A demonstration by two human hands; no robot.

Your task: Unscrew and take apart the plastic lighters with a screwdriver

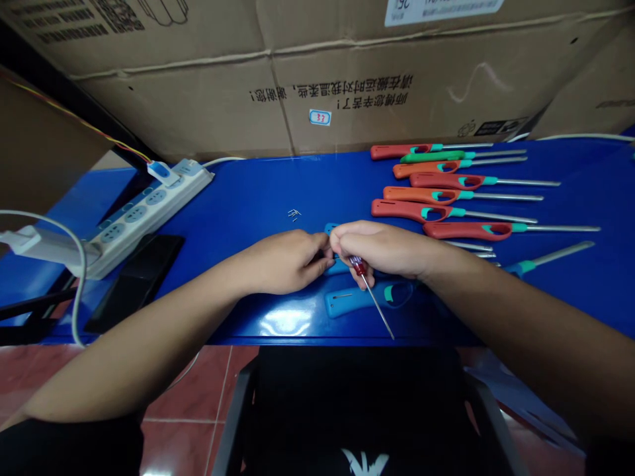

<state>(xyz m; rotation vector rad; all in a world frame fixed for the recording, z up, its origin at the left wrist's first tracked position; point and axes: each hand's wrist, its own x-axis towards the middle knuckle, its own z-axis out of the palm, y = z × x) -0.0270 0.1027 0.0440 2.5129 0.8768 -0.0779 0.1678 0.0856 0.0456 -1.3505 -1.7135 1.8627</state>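
My right hand (381,248) is closed around a screwdriver (380,307), whose red and clear handle sits in the palm while the metal shaft points down toward the table's front edge. Its fingertips meet those of my left hand (295,261), which are pinched together; whatever they hold is hidden. Under both hands lies a blue lighter (337,266), mostly covered. Closer to me, another blue long-neck lighter (344,303) rests on the table. A small group of screws (294,213) lies just beyond my left hand.
Several red, orange and green lighters (439,210) lie in rows at the right of the blue table (268,188). A white power strip (149,211) and a black phone-like slab (139,281) are at the left. A cardboard box (213,106) stands behind.
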